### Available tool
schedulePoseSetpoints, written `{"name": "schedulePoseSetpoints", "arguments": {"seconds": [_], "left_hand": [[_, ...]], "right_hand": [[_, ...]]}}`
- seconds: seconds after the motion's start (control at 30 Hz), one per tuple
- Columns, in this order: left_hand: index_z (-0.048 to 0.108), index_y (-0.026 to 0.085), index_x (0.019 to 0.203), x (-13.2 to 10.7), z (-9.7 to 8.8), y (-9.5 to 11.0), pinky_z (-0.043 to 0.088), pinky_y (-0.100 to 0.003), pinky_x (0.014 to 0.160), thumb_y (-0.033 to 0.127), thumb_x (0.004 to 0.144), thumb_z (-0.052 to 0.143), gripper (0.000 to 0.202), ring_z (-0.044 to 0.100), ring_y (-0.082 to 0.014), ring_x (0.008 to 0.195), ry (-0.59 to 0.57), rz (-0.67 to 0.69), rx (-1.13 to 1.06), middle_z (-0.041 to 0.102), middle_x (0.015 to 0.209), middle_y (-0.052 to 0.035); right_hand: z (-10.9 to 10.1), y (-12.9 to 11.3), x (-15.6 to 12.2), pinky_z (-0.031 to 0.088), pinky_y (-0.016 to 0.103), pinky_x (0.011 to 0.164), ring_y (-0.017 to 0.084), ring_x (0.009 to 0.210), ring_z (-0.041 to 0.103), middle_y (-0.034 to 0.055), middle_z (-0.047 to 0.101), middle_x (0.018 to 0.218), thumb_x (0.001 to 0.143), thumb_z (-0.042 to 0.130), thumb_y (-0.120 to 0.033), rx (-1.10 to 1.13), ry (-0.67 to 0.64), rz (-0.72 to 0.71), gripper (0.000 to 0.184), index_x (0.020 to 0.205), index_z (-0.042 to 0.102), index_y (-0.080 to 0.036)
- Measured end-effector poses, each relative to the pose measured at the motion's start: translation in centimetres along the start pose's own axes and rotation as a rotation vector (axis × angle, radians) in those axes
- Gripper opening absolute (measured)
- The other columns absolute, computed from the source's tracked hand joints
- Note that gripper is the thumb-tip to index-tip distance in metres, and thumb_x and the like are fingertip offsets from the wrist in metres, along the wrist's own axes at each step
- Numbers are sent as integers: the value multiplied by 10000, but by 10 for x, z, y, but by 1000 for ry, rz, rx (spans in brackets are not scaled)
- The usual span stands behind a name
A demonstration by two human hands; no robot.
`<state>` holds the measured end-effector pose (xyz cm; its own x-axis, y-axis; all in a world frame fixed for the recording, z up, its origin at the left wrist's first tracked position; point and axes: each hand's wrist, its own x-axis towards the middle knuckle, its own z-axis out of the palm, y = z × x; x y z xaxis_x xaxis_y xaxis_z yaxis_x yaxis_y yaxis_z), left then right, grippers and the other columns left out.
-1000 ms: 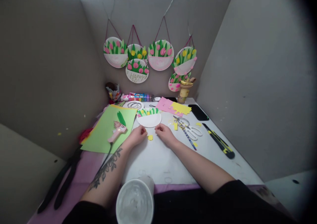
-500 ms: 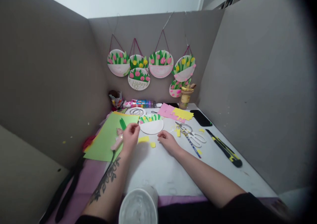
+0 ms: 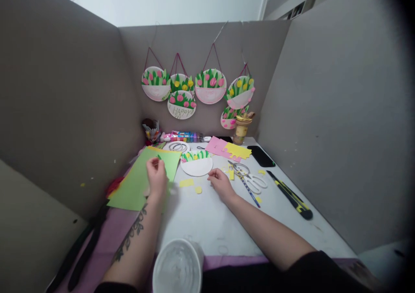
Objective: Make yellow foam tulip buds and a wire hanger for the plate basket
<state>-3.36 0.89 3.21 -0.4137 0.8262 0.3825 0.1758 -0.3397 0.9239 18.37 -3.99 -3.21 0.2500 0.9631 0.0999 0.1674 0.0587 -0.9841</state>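
My left hand (image 3: 157, 175) is over the green paper sheets (image 3: 132, 185), its fingers pinched together. A sliver of a green paper leaf (image 3: 159, 157) shows just past the fingertips; whether they grip it is hidden. My hand and wrist cover most of a pale pink tool (image 3: 146, 192). My right hand (image 3: 221, 184) rests beside the white half-covered paper plate (image 3: 196, 167), fingers curled together by its lower right edge; anything inside them is hidden. Paper leaves with yellow and pink flowers line the plate's upper part. Two yellow paper pieces, a strip (image 3: 186, 183) and a rounded scrap (image 3: 198, 190), lie between my hands.
White-handled scissors (image 3: 256, 183), a blue patterned pencil (image 3: 251, 192) and a utility knife (image 3: 290, 195) lie to the right. Pink paper (image 3: 216, 147), yellow paper (image 3: 238, 151) and a phone (image 3: 261, 156) are behind. A tub (image 3: 177, 269) stands in front; finished plates (image 3: 210, 95) hang on the partition.
My left hand has moved left from the plate's edge to the green paper leaf, covering much of the pink tool. My right hand has hardly moved.
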Motion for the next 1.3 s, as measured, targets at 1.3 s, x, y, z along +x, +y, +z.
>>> {"name": "schedulePoseSetpoints", "arguments": {"seconds": [1.3], "left_hand": [[521, 222, 1228, -65, 42, -18, 485, -290, 796, 196, 845, 494, 385, 586, -163, 922, -703, 540, 388, 544, 1165, -82]], "right_hand": [[-48, -43, -4, 369, 324, 794, 208, 872, 477, 63, 609, 827, 812, 532, -161, -926, -82, -696, 89, 778, 611, -183]]}}
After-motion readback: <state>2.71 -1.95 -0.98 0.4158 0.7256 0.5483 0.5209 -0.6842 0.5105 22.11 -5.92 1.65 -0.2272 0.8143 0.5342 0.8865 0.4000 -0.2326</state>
